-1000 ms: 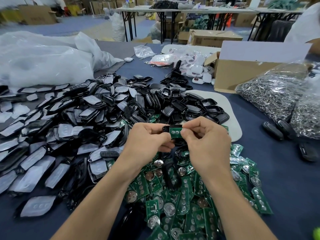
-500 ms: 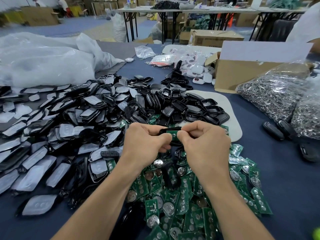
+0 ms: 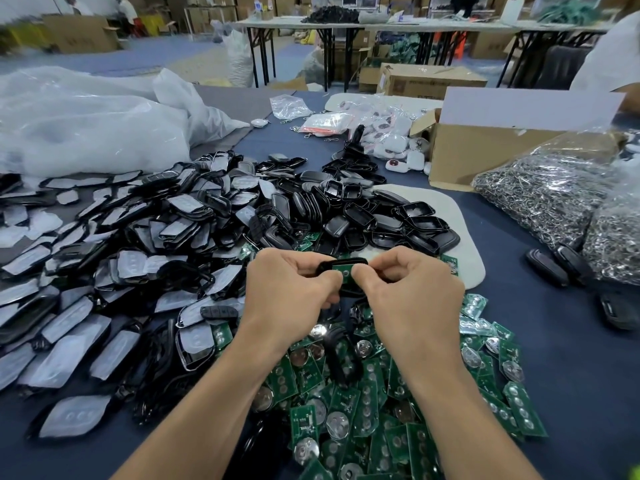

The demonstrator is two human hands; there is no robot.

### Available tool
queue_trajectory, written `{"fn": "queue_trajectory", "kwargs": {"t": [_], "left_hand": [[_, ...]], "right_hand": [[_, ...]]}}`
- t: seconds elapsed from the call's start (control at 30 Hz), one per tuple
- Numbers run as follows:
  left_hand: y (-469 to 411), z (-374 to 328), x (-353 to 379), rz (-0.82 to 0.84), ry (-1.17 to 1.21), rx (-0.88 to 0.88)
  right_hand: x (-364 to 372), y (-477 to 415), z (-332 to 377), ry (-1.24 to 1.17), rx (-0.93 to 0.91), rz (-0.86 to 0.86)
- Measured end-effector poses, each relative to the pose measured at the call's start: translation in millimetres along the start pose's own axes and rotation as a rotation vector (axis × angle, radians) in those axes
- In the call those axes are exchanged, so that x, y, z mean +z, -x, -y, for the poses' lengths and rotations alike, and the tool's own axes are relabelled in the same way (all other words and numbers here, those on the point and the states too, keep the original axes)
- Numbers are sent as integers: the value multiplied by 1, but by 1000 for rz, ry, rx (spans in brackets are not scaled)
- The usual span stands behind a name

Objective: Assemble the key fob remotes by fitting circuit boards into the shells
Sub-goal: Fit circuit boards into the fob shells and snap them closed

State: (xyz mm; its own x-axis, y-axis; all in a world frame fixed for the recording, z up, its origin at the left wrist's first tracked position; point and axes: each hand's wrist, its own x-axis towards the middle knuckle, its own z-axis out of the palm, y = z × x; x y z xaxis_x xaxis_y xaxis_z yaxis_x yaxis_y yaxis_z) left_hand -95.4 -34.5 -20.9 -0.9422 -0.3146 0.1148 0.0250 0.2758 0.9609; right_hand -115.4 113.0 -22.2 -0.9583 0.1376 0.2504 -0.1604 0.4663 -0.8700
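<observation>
Both hands hold one black key fob shell (image 3: 341, 263) above the table, with a green circuit board (image 3: 341, 271) lying in it. My left hand (image 3: 287, 289) grips the shell's left end. My right hand (image 3: 412, 292) grips the right end, its thumb pressing on the board. Most of the shell is hidden by the fingers. Below the hands lies a heap of green circuit boards (image 3: 363, 403) with round coin cells. A big pile of black shells (image 3: 363, 216) lies beyond the hands.
Film-covered fob fronts (image 3: 104, 271) spread over the left of the blue table (image 3: 571, 375). Clear bags of metal key rings (image 3: 554, 199) and an open cardboard box (image 3: 485, 147) stand at the right. White plastic bags (image 3: 86, 123) lie far left; white fobs (image 3: 391, 136) at the back.
The hands have closed in over the shell and the right thumb now covers more of the board; less green shows than a second ago. The shell stays at the same spot.
</observation>
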Motion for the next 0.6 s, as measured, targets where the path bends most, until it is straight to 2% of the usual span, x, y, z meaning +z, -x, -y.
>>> {"fn": "queue_trajectory", "kwargs": {"t": [0.1, 0.23, 0.33, 0.47, 0.53, 0.6], "left_hand": [[-2, -1, -3, 8, 99, -15], [-4, -2, -5, 102, 223, -54], [-4, 2, -3, 103, 98, 10], [-3, 3, -4, 163, -165, 156], [-4, 2, -6, 194, -224, 147], [-5, 1, -9, 202, -187, 115]], "right_hand": [[-1, 0, -2, -22, 0, -27], [1, -2, -4, -245, 36, 134], [-2, -8, -8, -365, 69, 187], [-5, -9, -11, -315, -8, 230], [-4, -8, -11, -297, -27, 233], [-3, -8, -10, -339, -9, 255]]}}
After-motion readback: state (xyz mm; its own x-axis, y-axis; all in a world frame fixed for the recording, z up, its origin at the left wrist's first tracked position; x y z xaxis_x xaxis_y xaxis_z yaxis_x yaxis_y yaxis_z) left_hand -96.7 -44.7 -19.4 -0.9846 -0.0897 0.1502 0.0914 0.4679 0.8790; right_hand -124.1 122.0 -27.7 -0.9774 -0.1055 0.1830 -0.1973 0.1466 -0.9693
